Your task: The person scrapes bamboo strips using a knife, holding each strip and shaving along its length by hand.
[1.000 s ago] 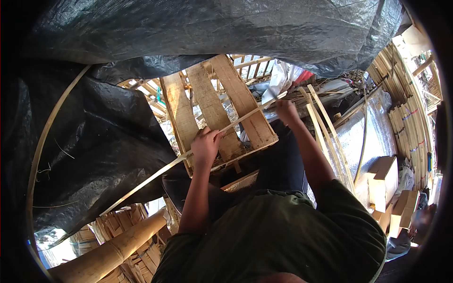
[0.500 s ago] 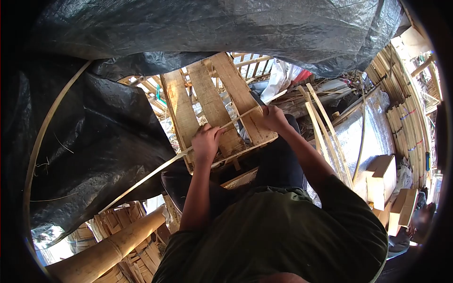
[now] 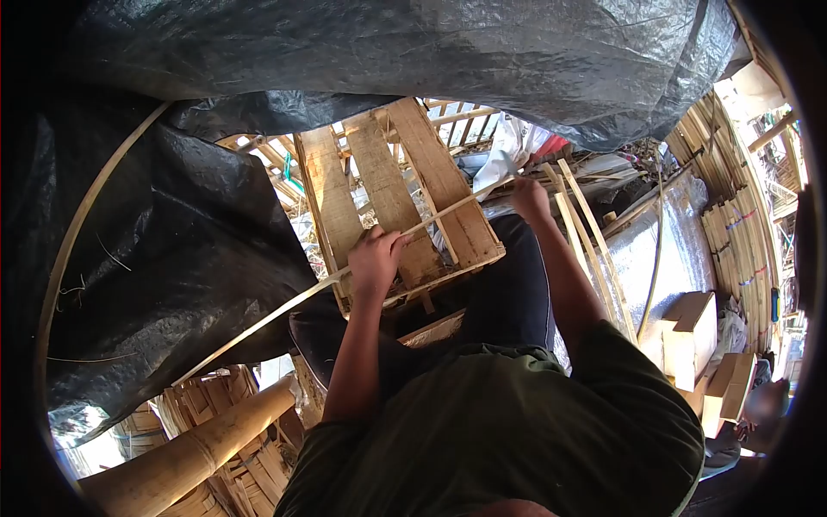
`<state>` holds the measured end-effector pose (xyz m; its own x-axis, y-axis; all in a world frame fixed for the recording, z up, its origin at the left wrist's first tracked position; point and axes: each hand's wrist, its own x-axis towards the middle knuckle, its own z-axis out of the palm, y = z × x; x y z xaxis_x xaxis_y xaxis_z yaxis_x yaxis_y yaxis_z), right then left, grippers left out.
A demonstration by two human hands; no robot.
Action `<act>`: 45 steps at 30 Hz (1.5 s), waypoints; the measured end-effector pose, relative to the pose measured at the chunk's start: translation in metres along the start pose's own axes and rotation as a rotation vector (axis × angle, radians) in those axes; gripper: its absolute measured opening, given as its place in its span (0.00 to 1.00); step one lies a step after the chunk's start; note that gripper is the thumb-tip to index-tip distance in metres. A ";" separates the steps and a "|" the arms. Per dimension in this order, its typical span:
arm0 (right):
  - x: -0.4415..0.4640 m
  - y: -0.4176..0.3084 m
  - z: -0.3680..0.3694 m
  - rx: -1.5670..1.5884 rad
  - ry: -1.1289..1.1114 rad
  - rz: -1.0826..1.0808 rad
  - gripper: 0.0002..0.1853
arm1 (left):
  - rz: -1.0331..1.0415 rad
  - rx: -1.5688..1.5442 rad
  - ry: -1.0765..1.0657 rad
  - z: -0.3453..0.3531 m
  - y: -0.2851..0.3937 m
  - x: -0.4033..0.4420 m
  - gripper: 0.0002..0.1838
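A long, thin bamboo strip (image 3: 269, 322) slants across a slatted wooden bench (image 3: 384, 179). My left hand (image 3: 376, 262) is closed around the strip near its middle, above the front of the slats. My right hand (image 3: 531, 202) is closed on a knife (image 3: 508, 163), whose grey blade points up and left from the fist. The blade is close to the strip's far right end; whether they touch I cannot tell. My fingers hide the knife's handle.
Black plastic sheeting (image 3: 164, 250) hangs at the left and overhead. Several bamboo strips (image 3: 594, 233) lean at my right, near cardboard boxes (image 3: 689, 340) and bundled slats (image 3: 739, 246). A thick bamboo pole (image 3: 202, 448) lies at lower left.
My right hand has moved right and slightly up, off the bench edge towards the strip's far end, and the knife blade now shows. My left hand keeps its hold on the strip.
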<state>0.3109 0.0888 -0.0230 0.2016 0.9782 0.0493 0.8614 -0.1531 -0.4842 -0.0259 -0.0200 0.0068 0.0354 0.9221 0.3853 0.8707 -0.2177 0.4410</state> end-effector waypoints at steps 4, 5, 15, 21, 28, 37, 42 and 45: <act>-0.023 -0.053 -0.006 -0.036 -0.069 -0.214 0.17 | -0.007 0.002 -0.005 -0.001 0.000 -0.001 0.11; -0.031 -0.063 -0.008 0.302 -0.281 0.199 0.21 | 0.002 0.001 0.012 0.001 -0.001 0.001 0.11; -0.018 -0.046 0.013 0.872 -0.240 0.382 0.19 | 0.092 -0.011 0.083 0.000 0.004 0.006 0.09; -0.005 -0.024 0.013 1.011 -0.242 0.472 0.15 | 0.196 0.120 0.173 0.002 0.009 0.006 0.08; -0.009 -0.022 0.012 1.072 -0.220 0.451 0.13 | 0.041 0.037 -0.011 0.009 0.013 0.008 0.08; 0.005 -0.017 0.009 0.969 0.152 0.378 0.20 | 0.105 0.004 -0.105 -0.005 0.063 0.043 0.06; 0.003 0.013 0.010 0.972 0.139 0.421 0.19 | 0.096 0.002 -0.223 0.012 0.067 0.049 0.06; 0.001 0.033 0.011 0.906 -0.034 0.502 0.22 | 0.118 0.042 -0.301 0.029 0.062 0.047 0.05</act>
<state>0.3341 0.0869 -0.0486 0.4151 0.8366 -0.3574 0.0055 -0.3951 -0.9186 0.0441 0.0187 0.0288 0.2754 0.9457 0.1724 0.8713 -0.3213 0.3709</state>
